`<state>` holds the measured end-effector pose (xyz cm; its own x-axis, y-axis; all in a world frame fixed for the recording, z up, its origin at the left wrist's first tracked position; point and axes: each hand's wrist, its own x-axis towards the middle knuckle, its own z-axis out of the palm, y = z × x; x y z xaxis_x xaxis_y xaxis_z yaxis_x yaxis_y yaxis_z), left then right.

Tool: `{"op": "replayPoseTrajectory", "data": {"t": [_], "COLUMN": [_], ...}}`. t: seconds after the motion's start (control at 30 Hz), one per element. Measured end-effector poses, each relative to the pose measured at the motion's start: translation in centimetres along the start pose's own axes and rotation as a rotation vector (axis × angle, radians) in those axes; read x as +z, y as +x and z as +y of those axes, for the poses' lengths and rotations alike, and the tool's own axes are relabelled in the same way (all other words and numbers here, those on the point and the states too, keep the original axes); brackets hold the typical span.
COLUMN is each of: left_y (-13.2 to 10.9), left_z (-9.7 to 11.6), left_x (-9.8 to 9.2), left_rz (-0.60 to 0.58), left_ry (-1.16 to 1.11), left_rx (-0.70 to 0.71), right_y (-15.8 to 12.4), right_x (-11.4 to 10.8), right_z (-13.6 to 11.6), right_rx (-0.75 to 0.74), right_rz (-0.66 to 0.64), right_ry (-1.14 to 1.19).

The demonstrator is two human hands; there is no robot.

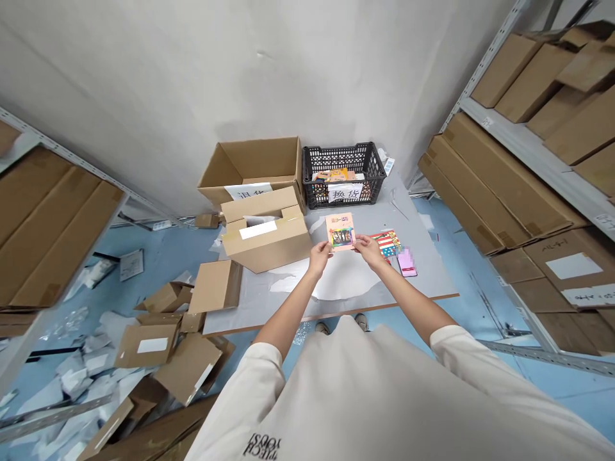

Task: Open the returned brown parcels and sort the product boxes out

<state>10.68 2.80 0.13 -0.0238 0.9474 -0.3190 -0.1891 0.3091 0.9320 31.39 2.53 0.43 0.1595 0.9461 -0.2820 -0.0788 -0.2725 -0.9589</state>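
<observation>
A flat pink printed packet (340, 232) with a rainbow-edged picture is held up over the table. My left hand (319, 256) pinches its lower left edge. My right hand (369, 248) grips the lower right edge. Just right of my right hand lies a flat item with red and white stripes and blue patches (385, 242), partly covered by that hand. Beside it lies a phone (407, 262) with a pink, partly blurred screen. Beneath the packet, white sheet material (339, 282) spreads over the grey tabletop (423, 282).
At the table's back stand an open cardboard box (254, 163) and a black plastic crate (343, 195) holding small packs, both labelled. A partly opened carton (269, 240) sits left of my hands. A smaller box (215, 286) rests at the left edge. Discarded boxes (148, 346) litter the floor; loaded shelves flank both sides.
</observation>
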Motion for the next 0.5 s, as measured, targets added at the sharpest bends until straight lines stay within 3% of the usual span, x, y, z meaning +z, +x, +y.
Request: {"op": "replayPoseTrajectory", "data": {"t": [0.23, 0.5], "left_y": [0.1, 2.5], "left_z": [-1.6, -2.0], "left_x": [-1.9, 0.0], "left_rz": [-0.043, -0.030], "left_ry": [0.043, -0.056], "left_rx": [0.032, 0.006], "right_y": [-1.5, -0.1], "right_x": [1.1, 0.1], "right_z": [0.3, -0.4], "right_rx": [-0.044, -0.035], "right_rz": [0.035, 0.021], "right_ry": [-0.051, -0.071]}}
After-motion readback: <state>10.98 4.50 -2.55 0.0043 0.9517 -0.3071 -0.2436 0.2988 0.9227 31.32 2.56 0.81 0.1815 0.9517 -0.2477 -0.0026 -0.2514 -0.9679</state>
